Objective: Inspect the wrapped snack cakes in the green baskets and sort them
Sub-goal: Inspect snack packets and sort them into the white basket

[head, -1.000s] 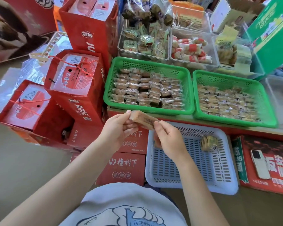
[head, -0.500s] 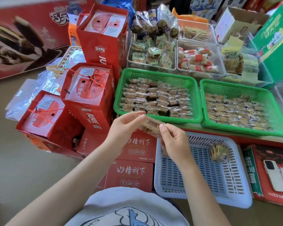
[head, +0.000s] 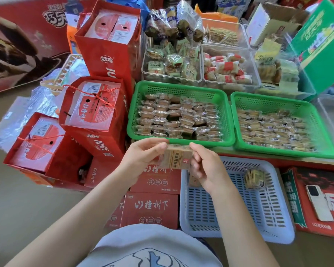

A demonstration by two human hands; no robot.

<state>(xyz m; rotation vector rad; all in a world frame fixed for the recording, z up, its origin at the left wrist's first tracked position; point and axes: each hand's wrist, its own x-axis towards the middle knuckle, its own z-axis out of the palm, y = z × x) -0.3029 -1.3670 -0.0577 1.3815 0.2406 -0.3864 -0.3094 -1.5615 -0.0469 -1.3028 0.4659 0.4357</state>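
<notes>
Left hand (head: pixel 143 157): fingers curled onto the left end of one wrapped snack cake (head: pixel 176 158), pinching it there.
Right hand (head: pixel 206 166): thumb and fingertips nipping the right end of the same cake; second packet possibly tucked under the palm, too hidden to tell.
Held cake: stretched level between both hands, printed face up, up in the air just in front of the left green basket (head: pixel 181 139) and above the near-left corner of the white basket (head: pixel 237 234).
Left green basket: up on the bench (head: pixel 278 158), packed with neat rows of wrapped cakes.
Right green basket (head: pixel 283 151): touching its neighbour, filled with a looser layer of paler packets.
White basket: lower down, in front of the bench, with one lone packet (head: pixel 255 178) at the far right.
Left side: red juice bags (head: pixel 93 112) stacked beside the baskets.
Far right: phone (head: pixel 318 205) flat on a red carton (head: pixel 328 226).
Behind: clear tubs (head: pixel 172 78) of assorted wrapped snacks.
</notes>
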